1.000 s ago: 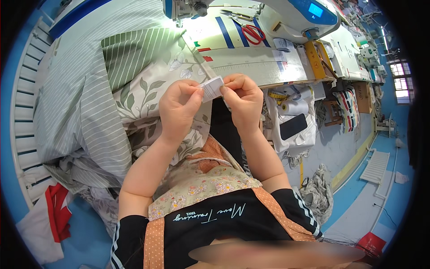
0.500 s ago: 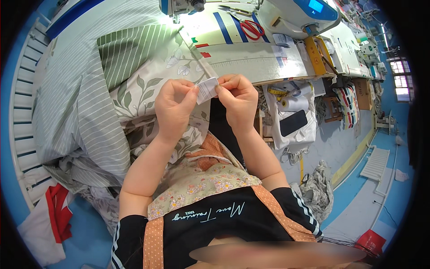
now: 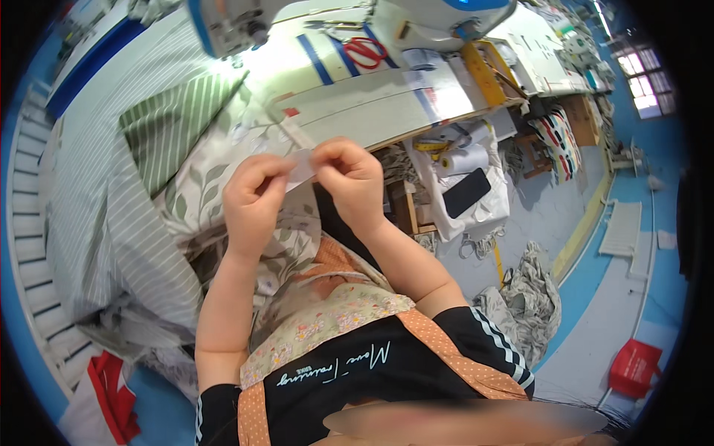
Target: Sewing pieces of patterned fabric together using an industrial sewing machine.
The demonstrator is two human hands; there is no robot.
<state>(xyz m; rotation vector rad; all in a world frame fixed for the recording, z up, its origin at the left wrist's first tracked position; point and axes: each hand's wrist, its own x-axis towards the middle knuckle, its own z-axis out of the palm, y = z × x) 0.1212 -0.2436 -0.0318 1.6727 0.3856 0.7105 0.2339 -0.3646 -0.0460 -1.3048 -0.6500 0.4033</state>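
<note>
A small white label (image 3: 300, 170) is stretched between my two hands and blurred, so its face cannot be read. My left hand (image 3: 254, 195) pinches one end of it between thumb and finger; my right hand (image 3: 351, 182) pinches the other end the same way. Just beyond and left of the hands lies leaf-printed fabric (image 3: 212, 167), with a green striped panel (image 3: 171, 126) folded over it. Grey-white striped cloth (image 3: 141, 230) drapes down at the left. A sewing machine head (image 3: 232, 26) stands over the far part of the fabric, its lamp lit.
Red-handled scissors (image 3: 364, 52) lie on the white table (image 3: 357, 111), near a yellow box (image 3: 482, 73). Below the table edge, a white-lined holder carries a thread cone (image 3: 465, 160) and a dark phone (image 3: 466, 193). Crumpled cloth (image 3: 524, 297) lies at right; a white slatted rack (image 3: 33, 260) stands left.
The view has shifted, so hands, machine and table sit differently in the picture. Both hands still pinch the label, whose print showed before and is now blurred.
</note>
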